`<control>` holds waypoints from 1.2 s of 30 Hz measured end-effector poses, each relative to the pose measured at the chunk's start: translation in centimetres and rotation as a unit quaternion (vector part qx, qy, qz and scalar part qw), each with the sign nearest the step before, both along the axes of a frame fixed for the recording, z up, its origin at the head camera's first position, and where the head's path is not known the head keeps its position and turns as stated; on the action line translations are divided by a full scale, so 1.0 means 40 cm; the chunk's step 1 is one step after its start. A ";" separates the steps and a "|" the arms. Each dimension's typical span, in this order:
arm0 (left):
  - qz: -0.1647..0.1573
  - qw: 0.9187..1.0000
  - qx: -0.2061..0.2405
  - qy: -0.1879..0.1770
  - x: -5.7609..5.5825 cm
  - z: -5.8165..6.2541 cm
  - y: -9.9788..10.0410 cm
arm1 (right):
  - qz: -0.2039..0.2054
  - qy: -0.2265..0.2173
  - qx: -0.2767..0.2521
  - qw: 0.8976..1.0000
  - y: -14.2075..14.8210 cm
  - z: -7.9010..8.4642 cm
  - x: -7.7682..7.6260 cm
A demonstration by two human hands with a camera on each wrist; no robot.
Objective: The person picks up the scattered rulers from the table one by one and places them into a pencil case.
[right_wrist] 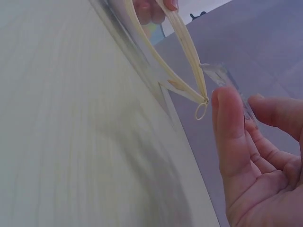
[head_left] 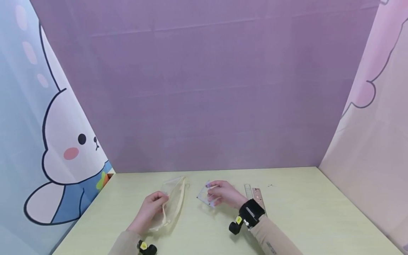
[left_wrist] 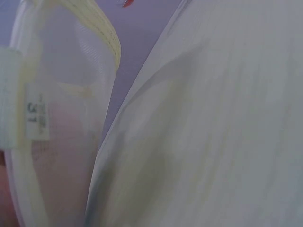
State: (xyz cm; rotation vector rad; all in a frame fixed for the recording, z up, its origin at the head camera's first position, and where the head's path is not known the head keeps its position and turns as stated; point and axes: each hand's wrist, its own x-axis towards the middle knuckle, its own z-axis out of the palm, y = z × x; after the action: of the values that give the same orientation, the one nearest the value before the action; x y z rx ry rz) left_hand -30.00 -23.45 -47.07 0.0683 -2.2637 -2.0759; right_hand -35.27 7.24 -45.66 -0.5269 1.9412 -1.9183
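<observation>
My left hand (head_left: 153,207) grips a see-through pouch (head_left: 179,198) by one edge of its cream zip trim. The pouch's mouth gapes, its two zip edges meeting at a small ring (right_wrist: 201,111) in the right wrist view. A tag marked 31 (left_wrist: 37,113) shows on it in the left wrist view. To the right of the pouch, my right hand (head_left: 224,194) pinches a thin, clear plastic piece (head_left: 202,196) with dark dots near its corners, between thumb and fingers. Seen from the right wrist, this piece (right_wrist: 218,73) overlaps the pouch's zip end; the fingers hide part of it.
Behind my right wrist lie a clear ruler (head_left: 248,191) and a pinkish ruler (head_left: 257,197) on the pale table (head_left: 318,212). Small dark marks (head_left: 270,185) show to their right. A purple panel (head_left: 216,88) rises at the table's far edge, with patterned curtains on both sides.
</observation>
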 end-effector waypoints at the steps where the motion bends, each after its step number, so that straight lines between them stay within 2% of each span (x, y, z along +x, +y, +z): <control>1: 0.000 1.000 -0.001 0.000 -0.001 -0.001 -0.001 | 0.002 -0.002 -0.001 1.000 -0.005 0.002 -0.002; 16: -0.006 1.000 0.014 0.007 0.003 0.001 0.001 | 0.019 -0.023 -0.018 0.999 -0.094 0.021 -0.037; 27: -0.011 1.000 0.015 0.007 0.010 0.008 0.004 | -0.013 -0.033 -0.017 0.999 -0.170 0.022 -0.046; 36: -0.014 1.000 -0.002 0.008 0.010 0.007 0.007 | -0.039 -0.034 -0.019 0.998 -0.221 0.024 -0.044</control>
State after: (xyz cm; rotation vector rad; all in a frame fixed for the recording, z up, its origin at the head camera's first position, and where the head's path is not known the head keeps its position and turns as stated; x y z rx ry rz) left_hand -29.61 -23.18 -46.79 0.0199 -2.2728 -2.0776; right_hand -37.01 -1.62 -44.70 -0.3947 1.9123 -1.9976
